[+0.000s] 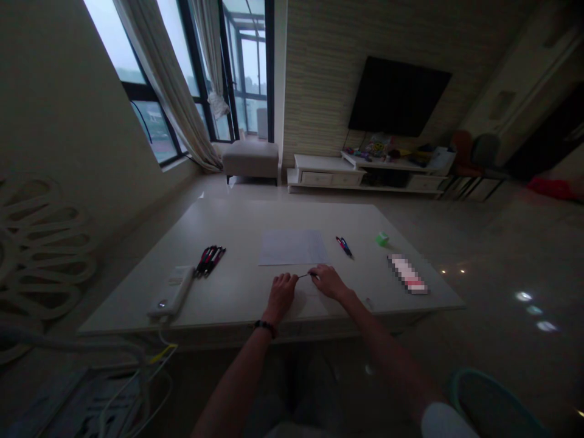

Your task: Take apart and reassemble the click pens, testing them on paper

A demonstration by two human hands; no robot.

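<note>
A thin dark rod (303,275) spans the short gap between my hands above the white table (237,231). My right hand (327,282) pinches one end of it. My left hand (281,295) rests curled on the tabletop, its fingertips at the rod's other end; I cannot tell whether they grip it. Beyond my hands lies a pale sheet of paper (292,247). A small bundle of dark pens (210,260) lies to the left, and a pair of pens (344,246) lies to the right.
A green cube (382,239), a pixelated oblong object (407,274) and a white power strip (171,293) lie on the table. Cables (123,389) bunch below its front left corner. A low TV cabinet (365,173) and an upholstered stool (250,161) stand beyond.
</note>
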